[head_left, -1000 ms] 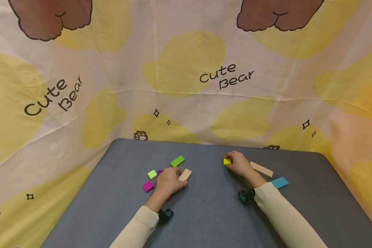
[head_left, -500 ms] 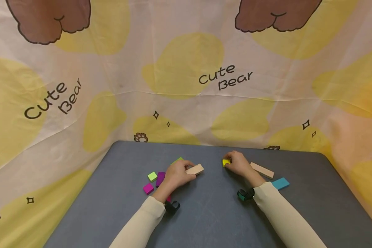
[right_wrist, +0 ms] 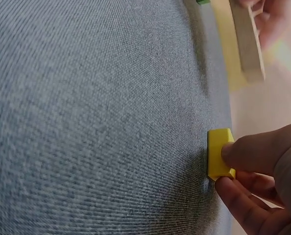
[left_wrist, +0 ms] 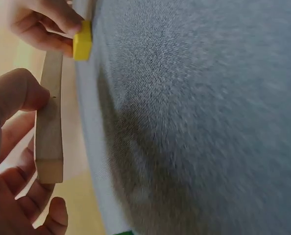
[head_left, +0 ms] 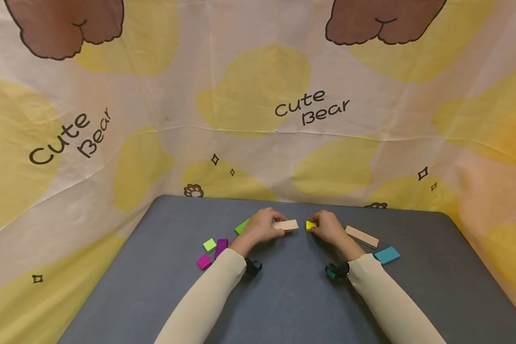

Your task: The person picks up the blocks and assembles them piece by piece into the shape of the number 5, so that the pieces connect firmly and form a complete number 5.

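Observation:
My left hand (head_left: 263, 225) pinches a plain wooden block (head_left: 287, 225) between thumb and fingers, holding it above the table. In the left wrist view the same wooden block (left_wrist: 49, 127) is lifted, its shadow on the cloth. Across a small gap, my right hand (head_left: 328, 226) grips a small yellow block (head_left: 310, 226). The right wrist view has this yellow block (right_wrist: 220, 154) resting on the table surface, thumb on one side and fingers on the other.
Left of my left hand lie a green block (head_left: 241, 226), a light green cube (head_left: 209, 245), a magenta block (head_left: 204, 262) and a purple block (head_left: 221, 248). By my right forearm are another wooden block (head_left: 362, 237) and a blue block (head_left: 387, 255). A patterned curtain (head_left: 249, 105) borders the grey table (head_left: 292, 296).
My left hand has carried the wooden block rightward and farther back, from beside the coloured blocks to near the yellow block. My right hand has barely shifted, still holding the yellow block.

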`<state>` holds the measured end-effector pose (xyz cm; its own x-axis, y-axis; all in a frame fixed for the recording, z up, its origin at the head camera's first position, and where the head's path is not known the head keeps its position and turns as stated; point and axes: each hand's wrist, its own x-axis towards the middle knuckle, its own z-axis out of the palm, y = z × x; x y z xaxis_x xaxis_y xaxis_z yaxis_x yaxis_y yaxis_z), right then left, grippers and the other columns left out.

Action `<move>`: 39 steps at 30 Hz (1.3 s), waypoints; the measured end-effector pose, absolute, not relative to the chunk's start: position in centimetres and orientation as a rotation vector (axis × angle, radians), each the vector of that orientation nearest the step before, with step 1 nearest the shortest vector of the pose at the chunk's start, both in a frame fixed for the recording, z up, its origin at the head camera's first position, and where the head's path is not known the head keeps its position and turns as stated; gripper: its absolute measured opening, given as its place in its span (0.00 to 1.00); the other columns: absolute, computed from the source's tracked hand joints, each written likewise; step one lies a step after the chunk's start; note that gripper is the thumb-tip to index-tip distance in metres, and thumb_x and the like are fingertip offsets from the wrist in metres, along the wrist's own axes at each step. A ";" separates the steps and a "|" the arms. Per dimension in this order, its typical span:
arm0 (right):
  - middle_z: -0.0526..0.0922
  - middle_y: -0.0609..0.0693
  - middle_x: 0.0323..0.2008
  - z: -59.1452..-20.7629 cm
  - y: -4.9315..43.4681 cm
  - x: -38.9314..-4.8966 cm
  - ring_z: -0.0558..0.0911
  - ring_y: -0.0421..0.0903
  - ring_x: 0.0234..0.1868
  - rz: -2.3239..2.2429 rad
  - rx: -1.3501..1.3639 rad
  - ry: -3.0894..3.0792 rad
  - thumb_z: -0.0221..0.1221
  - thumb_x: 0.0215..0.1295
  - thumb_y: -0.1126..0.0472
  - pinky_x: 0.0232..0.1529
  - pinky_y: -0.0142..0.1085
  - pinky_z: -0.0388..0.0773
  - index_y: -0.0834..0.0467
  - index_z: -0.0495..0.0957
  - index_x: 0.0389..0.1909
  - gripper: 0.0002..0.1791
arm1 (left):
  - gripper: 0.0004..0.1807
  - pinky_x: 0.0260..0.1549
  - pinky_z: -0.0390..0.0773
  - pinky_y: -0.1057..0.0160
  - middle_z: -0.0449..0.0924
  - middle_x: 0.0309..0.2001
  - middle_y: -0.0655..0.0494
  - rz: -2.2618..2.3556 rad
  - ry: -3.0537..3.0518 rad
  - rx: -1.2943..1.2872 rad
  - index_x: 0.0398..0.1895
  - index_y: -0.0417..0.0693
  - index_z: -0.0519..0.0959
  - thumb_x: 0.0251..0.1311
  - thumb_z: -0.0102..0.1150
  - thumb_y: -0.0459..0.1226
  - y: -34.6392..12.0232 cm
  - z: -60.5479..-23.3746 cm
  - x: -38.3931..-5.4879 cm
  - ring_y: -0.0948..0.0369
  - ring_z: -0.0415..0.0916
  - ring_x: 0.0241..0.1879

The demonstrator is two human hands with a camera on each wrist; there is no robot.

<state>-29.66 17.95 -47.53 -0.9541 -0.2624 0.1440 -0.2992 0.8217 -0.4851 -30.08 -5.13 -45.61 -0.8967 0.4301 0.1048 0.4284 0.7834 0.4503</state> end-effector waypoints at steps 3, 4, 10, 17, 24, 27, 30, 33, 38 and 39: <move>0.82 0.61 0.37 -47.5 17.8 -29.7 0.80 0.52 0.36 0.789 0.443 -2.934 0.64 0.52 0.70 0.39 0.45 0.78 0.67 0.84 0.38 0.11 | 0.18 0.34 0.69 0.66 0.78 0.41 0.60 0.684 2.970 0.727 0.48 0.62 0.84 0.51 0.66 0.43 -4.5 -46.0 -30.7 0.62 0.71 0.39; 0.83 0.60 0.37 -47.5 17.8 -29.7 0.80 0.52 0.36 0.785 0.441 -2.934 0.64 0.52 0.70 0.38 0.45 0.78 0.67 0.85 0.38 0.11 | 0.18 0.36 0.70 0.65 0.78 0.43 0.60 0.668 2.969 0.736 0.48 0.62 0.84 0.52 0.66 0.43 -4.3 -46.1 -30.9 0.61 0.71 0.40; 0.85 0.59 0.36 -47.6 17.7 -29.9 0.81 0.51 0.33 0.774 0.443 -2.932 0.64 0.53 0.70 0.36 0.45 0.78 0.66 0.85 0.37 0.09 | 0.17 0.44 0.71 0.60 0.78 0.46 0.60 0.590 2.947 0.767 0.50 0.65 0.83 0.56 0.63 0.43 -3.4 -46.6 -31.8 0.59 0.72 0.45; 0.85 0.58 0.34 -47.8 17.5 -29.8 0.80 0.51 0.34 0.739 0.444 -2.926 0.64 0.54 0.69 0.35 0.44 0.78 0.66 0.85 0.37 0.09 | 0.17 0.46 0.71 0.58 0.78 0.47 0.59 0.556 2.954 0.747 0.49 0.65 0.83 0.56 0.62 0.41 -2.9 -47.2 -32.1 0.57 0.72 0.47; 0.85 0.58 0.34 -47.8 17.4 -29.8 0.80 0.51 0.34 0.733 0.423 -2.927 0.64 0.55 0.69 0.34 0.43 0.77 0.65 0.86 0.37 0.09 | 0.16 0.48 0.71 0.56 0.78 0.49 0.57 0.575 2.938 0.709 0.51 0.64 0.83 0.58 0.61 0.41 -2.3 -47.6 -32.3 0.55 0.73 0.49; 0.84 0.58 0.33 -47.6 17.4 -29.7 0.80 0.51 0.33 0.726 0.417 -2.927 0.64 0.55 0.69 0.34 0.43 0.77 0.66 0.85 0.37 0.09 | 0.16 0.49 0.71 0.55 0.78 0.49 0.56 0.584 2.936 0.697 0.51 0.63 0.83 0.58 0.61 0.41 -2.2 -47.6 -32.3 0.55 0.73 0.49; 0.84 0.58 0.34 -47.5 17.4 -29.6 0.80 0.51 0.34 0.729 0.398 -2.926 0.64 0.55 0.69 0.34 0.42 0.77 0.66 0.85 0.37 0.09 | 0.17 0.50 0.71 0.55 0.78 0.50 0.56 0.590 2.934 0.687 0.51 0.63 0.83 0.58 0.61 0.41 -2.0 -47.5 -32.2 0.54 0.72 0.50; 0.84 0.59 0.34 -47.5 17.3 -29.5 0.80 0.51 0.33 0.744 0.386 -2.916 0.63 0.55 0.70 0.33 0.42 0.77 0.66 0.85 0.38 0.09 | 0.16 0.49 0.71 0.55 0.78 0.50 0.56 0.600 2.933 0.682 0.51 0.63 0.83 0.58 0.62 0.40 -1.8 -47.5 -32.1 0.54 0.72 0.51; 0.83 0.58 0.34 -47.7 17.3 -29.4 0.78 0.49 0.32 0.769 0.380 -2.914 0.63 0.55 0.70 0.32 0.40 0.74 0.66 0.85 0.38 0.10 | 0.16 0.46 0.72 0.56 0.79 0.49 0.56 0.628 2.933 0.669 0.50 0.64 0.83 0.57 0.63 0.40 -1.7 -47.8 -32.1 0.54 0.73 0.49; 0.82 0.58 0.34 -47.7 17.3 -29.4 0.77 0.49 0.32 0.773 0.377 -2.916 0.63 0.55 0.70 0.32 0.39 0.74 0.66 0.85 0.38 0.10 | 0.16 0.46 0.72 0.56 0.79 0.49 0.57 0.634 2.933 0.665 0.49 0.64 0.83 0.56 0.64 0.40 -1.7 -47.9 -32.1 0.55 0.73 0.48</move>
